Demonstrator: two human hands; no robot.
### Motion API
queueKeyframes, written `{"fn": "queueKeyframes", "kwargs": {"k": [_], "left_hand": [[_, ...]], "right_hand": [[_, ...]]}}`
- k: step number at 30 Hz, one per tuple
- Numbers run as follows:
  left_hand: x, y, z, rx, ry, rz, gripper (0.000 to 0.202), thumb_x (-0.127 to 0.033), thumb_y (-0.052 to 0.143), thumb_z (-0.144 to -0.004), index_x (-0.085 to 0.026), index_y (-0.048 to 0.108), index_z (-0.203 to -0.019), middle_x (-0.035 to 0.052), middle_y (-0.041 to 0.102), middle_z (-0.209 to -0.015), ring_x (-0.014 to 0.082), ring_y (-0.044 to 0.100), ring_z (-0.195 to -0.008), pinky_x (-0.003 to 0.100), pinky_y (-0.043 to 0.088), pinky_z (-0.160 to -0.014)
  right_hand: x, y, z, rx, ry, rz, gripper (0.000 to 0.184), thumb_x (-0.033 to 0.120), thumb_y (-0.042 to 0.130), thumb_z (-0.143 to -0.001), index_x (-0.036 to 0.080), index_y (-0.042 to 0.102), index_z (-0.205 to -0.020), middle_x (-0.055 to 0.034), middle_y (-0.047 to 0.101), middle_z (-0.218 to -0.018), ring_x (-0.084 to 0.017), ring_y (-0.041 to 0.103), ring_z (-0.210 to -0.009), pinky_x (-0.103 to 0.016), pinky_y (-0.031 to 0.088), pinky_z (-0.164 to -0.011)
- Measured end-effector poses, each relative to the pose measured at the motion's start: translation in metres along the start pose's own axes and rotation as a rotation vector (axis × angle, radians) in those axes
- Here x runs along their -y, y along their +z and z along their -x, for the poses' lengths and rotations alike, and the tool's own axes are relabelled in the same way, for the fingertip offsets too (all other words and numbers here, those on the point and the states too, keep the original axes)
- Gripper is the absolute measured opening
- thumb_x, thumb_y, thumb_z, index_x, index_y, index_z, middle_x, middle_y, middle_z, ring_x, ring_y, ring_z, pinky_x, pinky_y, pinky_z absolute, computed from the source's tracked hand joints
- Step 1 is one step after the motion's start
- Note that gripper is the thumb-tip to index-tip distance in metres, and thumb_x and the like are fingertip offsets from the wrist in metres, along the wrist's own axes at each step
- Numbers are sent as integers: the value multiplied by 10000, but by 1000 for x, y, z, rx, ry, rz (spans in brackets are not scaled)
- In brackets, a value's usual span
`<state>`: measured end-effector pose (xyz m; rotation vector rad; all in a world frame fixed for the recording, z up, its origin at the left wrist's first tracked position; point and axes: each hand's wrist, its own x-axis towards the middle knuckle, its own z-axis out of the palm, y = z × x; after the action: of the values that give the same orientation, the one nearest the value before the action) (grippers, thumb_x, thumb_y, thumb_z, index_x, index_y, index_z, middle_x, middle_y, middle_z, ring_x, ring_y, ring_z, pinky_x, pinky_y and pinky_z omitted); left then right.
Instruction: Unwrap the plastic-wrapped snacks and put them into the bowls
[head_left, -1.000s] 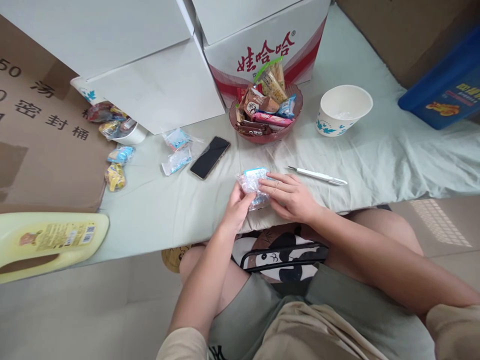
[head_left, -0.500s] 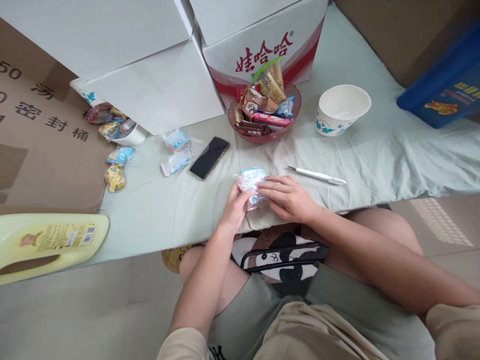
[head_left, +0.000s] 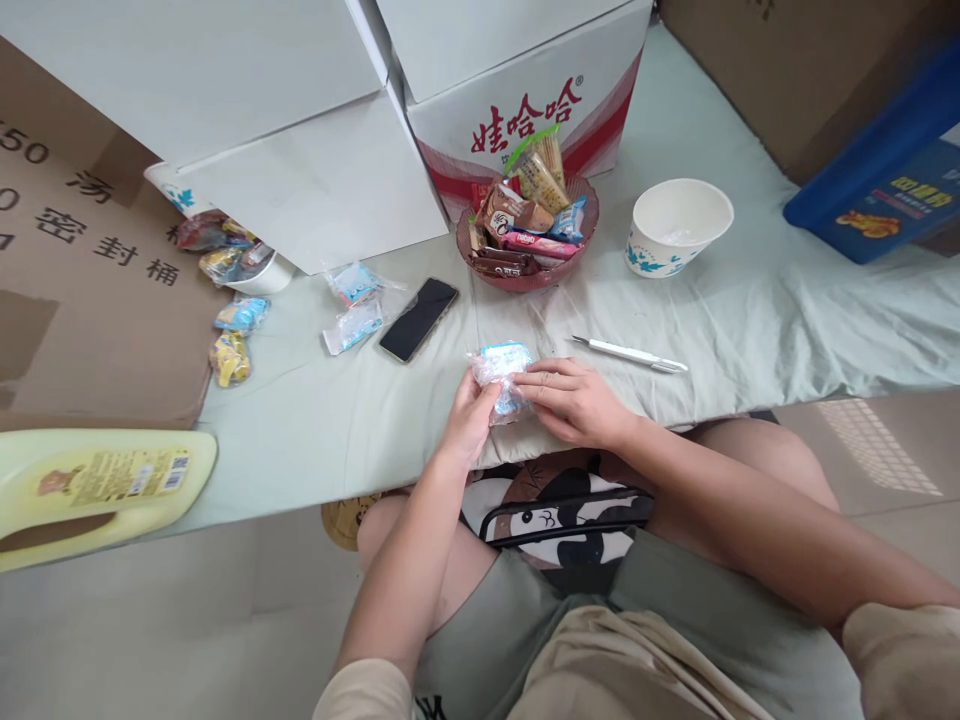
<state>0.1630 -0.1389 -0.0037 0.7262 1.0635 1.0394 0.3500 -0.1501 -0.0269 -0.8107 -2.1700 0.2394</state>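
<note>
Just above the cloth's front edge I hold a small blue-and-white packet in crinkled clear plastic [head_left: 508, 358]. My left hand [head_left: 471, 415] grips its left side, thumb lying across the front. From the right, my right hand [head_left: 574, 402] is closed on the packet's edge with its fingers bent together; its thumb is mostly hidden. To the right of the packet lies a white pen-like cutter [head_left: 630, 354] with a dark, pointed tip. A black phone [head_left: 419, 319] rests to the left, beside clear wrappers with blue print [head_left: 354, 325].
Behind my hands stands a pink glass bowl [head_left: 465, 262] of wrapped snacks. A white paper cup [head_left: 660, 245] is at its right. White boxes [head_left: 322, 190] line the back. Small wrapped snacks [head_left: 231, 358] and a yellow jug [head_left: 105, 490] lie left; a blue container [head_left: 862, 190] stands right.
My right fingers have slid slightly off the packet's face toward its right edge, so more of its front shows. The view has shifted a little; the other things stay put.
</note>
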Motion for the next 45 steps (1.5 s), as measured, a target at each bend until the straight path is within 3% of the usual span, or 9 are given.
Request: {"fn": "queueKeyframes", "kwargs": {"k": [6,8,11,14,18,23,26,31,45], "left_hand": [[1,-3,1,-24,23,-10,498,-410,879,-610,-209,659,-1010,2,724,-910,157,679,-825,287,543,-786],[-1,-4,0,-46,35,8,498,-402,876,-609,-214,656,-1015,8,722,-925,163,678,-831,284,546,-765],[-5,-7,-2,-78,59,41,485,-378,875,-603,-221,644,-1001,18,721,-973,174,678,-869,283,551,-762],[-7,-9,-3,-85,82,60,444,-357,856,-622,-229,637,-987,10,713,-995,175,675,-909,300,554,-807],[-7,-10,-4,-88,108,73,415,-310,834,-626,-227,646,-987,4,703,-974,167,668,-907,293,548,-813],[-9,-9,-5,-93,106,93,442,-265,843,-580,-222,646,-974,8,700,-985,152,661,-884,253,541,-760],[-9,-9,-5,-99,102,61,481,-268,857,-570,-218,625,-989,9,691,-974,140,655,-849,235,530,-723],[-2,-7,-5,-96,151,-84,490,-318,856,-599,-217,579,-990,-1,654,-865,114,594,-680,209,440,-541],[3,-3,-2,-34,226,-240,481,-288,807,-650,-223,553,-1054,-15,601,-865,102,544,-674,197,432,-530]], "right_hand": [[4,-14,-2,-17,-13,19,324,180,485,-935,211,694,-1181,-67,718,-1254,-253,629,-1156,-429,540,-915],[1,-26,-2,-73,135,115,271,189,488,-933,216,712,-1084,-81,742,-1158,-247,651,-1069,-421,526,-898],[-5,-46,0,-110,502,383,255,212,504,-917,190,700,-1078,-116,729,-1099,-281,637,-1008,-447,491,-894],[-10,-57,7,45,799,608,344,245,523,-887,149,663,-1187,-168,667,-1221,-354,592,-1065,-477,464,-855],[-16,-62,16,289,888,632,318,240,467,-908,129,672,-1124,-194,653,-1135,-340,580,-998,-428,443,-783],[-18,-62,11,233,900,431,248,267,472,-916,171,674,-1023,-145,662,-993,-266,601,-856,-349,422,-687],[-5,-57,2,138,846,25,251,321,496,-919,173,650,-1050,-104,673,-936,-210,615,-771,-313,454,-671],[24,-36,-10,201,758,-650,363,429,453,-972,159,651,-1115,-56,695,-826,-166,650,-722,-269,489,-651],[27,-25,-8,237,825,-732,381,385,435,-971,129,700,-1070,-39,681,-705,-143,634,-639,-256,516,-656]]}}
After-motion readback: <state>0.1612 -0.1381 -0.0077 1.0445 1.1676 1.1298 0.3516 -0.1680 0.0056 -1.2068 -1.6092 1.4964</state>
